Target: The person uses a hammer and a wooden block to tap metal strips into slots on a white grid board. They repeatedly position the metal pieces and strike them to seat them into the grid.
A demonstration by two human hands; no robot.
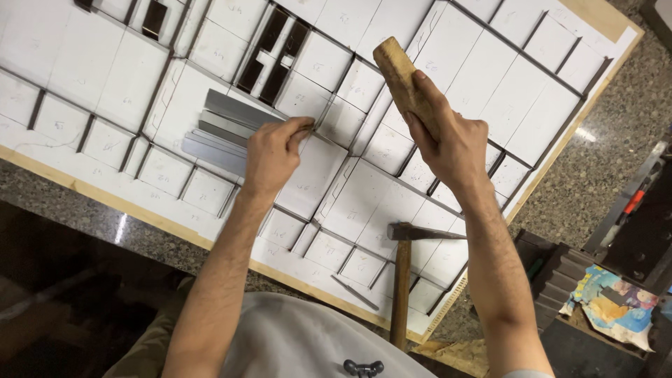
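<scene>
The left hand (271, 155) pinches a thin metal strip (323, 120) upright in a slot of the white board (91, 63), just beside a stack of spare strips (220, 133). The right hand (448, 140) is closed around a wooden handle (400, 77), its head hidden, probably a mallet. A hammer (406, 266) lies near. Seating the strip seems in hand; the tap needs a square, light blow.

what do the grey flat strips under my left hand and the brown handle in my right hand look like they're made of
The grey flat strips look like metal, probably steel: dull silver sheen, thin straight edges. The brown rounded handle in the right hand looks like bare wood: matte tan, worn end. The left hand pinches a strip.
</scene>
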